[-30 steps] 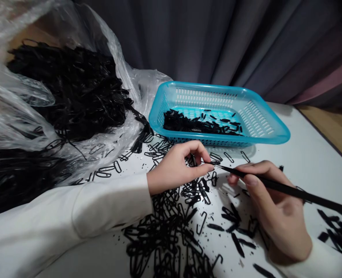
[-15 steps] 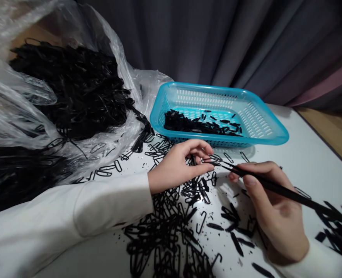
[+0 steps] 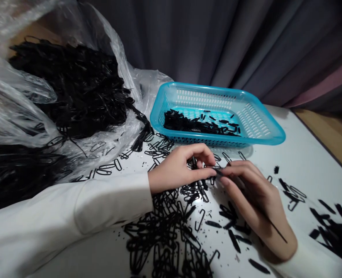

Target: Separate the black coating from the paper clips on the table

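My left hand (image 3: 185, 164) is closed in a pinch on a small black piece (image 3: 217, 168) in front of the basket. From the right, the thumb and forefinger of my right hand (image 3: 254, 204) meet the other end of that piece. A thin dark tip (image 3: 276, 230), apparently of the black tweezers, lies across the right palm near the wrist; the rest of them is hidden by the fingers. Below both hands spreads a heap of black clip-like loops (image 3: 162, 227) on the white table (image 3: 86, 251). Several flat black pieces (image 3: 234, 241) lie beside the heap.
Behind my hands stands a blue perforated basket (image 3: 275, 133) with small black pieces inside. A clear plastic bag (image 3: 118, 50) at the left holds a big black bundle (image 3: 80, 85). More black pieces (image 3: 333, 231) lie at the right. A dark curtain (image 3: 188, 38) hangs behind.
My right hand has moved left to my left fingertips. The tweezers, which pointed left between its fingers, are now turned back into the palm. My left hand has barely moved.
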Demonstrator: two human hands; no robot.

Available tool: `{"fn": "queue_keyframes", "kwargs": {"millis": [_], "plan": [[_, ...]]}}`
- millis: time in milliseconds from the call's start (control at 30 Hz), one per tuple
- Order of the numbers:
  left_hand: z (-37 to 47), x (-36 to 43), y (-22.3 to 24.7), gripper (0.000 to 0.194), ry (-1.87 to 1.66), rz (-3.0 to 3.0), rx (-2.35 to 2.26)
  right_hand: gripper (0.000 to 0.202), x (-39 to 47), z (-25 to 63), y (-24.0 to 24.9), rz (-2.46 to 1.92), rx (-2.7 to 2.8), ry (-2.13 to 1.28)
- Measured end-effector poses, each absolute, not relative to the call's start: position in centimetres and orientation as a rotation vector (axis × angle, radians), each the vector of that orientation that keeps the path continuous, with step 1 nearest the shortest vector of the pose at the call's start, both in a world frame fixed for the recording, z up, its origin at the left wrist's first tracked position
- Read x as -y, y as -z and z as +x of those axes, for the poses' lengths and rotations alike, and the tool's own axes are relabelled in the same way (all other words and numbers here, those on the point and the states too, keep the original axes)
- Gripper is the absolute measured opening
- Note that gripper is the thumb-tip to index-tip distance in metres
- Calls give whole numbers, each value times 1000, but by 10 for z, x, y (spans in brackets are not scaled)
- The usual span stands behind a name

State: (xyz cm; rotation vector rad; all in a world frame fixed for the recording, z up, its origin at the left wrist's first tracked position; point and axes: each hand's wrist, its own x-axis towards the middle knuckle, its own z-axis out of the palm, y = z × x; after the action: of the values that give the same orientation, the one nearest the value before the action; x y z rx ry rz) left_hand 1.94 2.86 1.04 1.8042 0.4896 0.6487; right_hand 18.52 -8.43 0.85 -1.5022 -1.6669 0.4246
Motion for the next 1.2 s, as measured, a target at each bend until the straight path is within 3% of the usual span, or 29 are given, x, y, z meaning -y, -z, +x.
{"fn": "queue_keyframes", "kwargs": {"millis": [200,300,433,700,1000,1200], "plan": [[21,-29,-11,15,-650,1782,-502,3,87,187,-7,-1525,1641,-456],[21,-27,-11,7,-754,1867,-596,3,88,187,-7,-1541,1595,-418],[18,-24,-13,20,-730,2112,-565,5,89,186,-7,-1538,1597,-403],[19,-24,-12,6,-696,2178,-554,8,89,185,-5,-1527,1628,-330],[20,-28,-7,4,-812,2050,-630,39,99,180,4,-1449,1341,-367],[21,-29,-5,7,-864,2038,-662,29,100,181,3,-1340,1569,-355]]}}
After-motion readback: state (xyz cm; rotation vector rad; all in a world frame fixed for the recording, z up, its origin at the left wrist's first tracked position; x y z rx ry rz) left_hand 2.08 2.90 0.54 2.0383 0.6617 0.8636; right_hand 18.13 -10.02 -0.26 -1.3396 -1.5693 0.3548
